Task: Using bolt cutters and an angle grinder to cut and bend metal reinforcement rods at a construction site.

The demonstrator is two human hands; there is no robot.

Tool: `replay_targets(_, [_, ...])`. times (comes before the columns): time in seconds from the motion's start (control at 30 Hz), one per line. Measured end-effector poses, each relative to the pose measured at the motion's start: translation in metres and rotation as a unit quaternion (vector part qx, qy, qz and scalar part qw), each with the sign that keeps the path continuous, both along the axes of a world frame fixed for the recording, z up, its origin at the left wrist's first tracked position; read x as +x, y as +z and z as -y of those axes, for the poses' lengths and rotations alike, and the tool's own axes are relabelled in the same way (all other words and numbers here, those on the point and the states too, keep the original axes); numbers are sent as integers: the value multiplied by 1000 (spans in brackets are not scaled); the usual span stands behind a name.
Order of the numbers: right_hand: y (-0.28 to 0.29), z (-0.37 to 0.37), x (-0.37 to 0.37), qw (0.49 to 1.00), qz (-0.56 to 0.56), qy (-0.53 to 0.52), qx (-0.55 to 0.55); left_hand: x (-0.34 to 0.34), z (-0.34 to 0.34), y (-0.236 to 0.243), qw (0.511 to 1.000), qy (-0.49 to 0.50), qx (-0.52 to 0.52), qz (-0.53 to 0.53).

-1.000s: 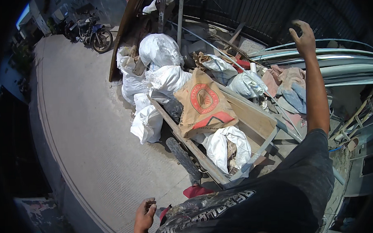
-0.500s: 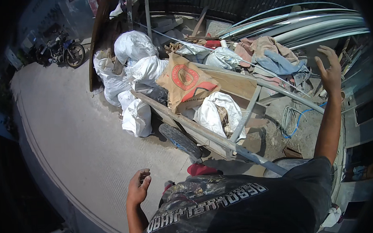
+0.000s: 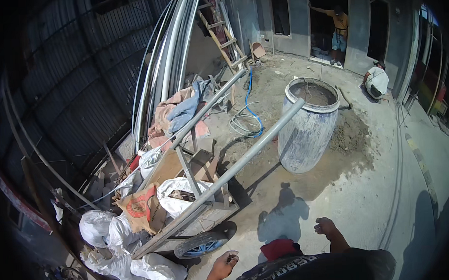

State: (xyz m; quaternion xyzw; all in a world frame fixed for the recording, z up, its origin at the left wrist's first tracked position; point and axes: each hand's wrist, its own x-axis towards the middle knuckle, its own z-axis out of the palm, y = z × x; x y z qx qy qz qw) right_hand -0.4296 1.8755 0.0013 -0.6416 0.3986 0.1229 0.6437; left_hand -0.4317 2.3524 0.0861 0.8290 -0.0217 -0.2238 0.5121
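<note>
My left hand [image 3: 224,265] hangs at the lower middle, empty, its fingers loosely bent and apart. To its right my right hand [image 3: 326,226] is held out over the concrete, fingers half curled, with nothing seen in it. Neither hand touches anything. Nearest to my left hand is the wheel [image 3: 201,245] of a wooden handcart [image 3: 213,215] with long grey metal handle bars [image 3: 257,143]. In the cart lie a brown paper sack [image 3: 139,206] and an opened white sack [image 3: 179,194] with rubble-like stuff inside.
Filled white sacks [image 3: 157,270] lie beside the cart. A large whitish barrel [image 3: 307,136] stands ahead, near wet sand [image 3: 352,134]. Beyond are a blue hose [image 3: 254,121], a wooden ladder [image 3: 222,35] and long pipes [image 3: 173,47]. One person [image 3: 377,79] crouches; another [image 3: 339,27] stands in a doorway.
My view has swung right, from the sacks toward the barrel and building. My right hand has come down from its raised place beside the cart handles. Both hands stay empty.
</note>
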Motion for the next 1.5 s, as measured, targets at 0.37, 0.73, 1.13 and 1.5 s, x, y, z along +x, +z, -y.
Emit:
replay_targets(0.37, [-169,148,-325,967,-164,191,-32,108,176,-237,895,-291,237,-241])
replay_targets(0.73, [-58,548,-270,915,-193,-319,-156,220,542,-212,957,18,35,-286])
replay_targets(1.13, [-60,726,-88,837,-179,-517,-7,499,806,-327,846,-444,293,-25])
replay_targets(1.5, [-62,789,15,823,-243,-494,141,859,1330,-161,947,-300,88,70])
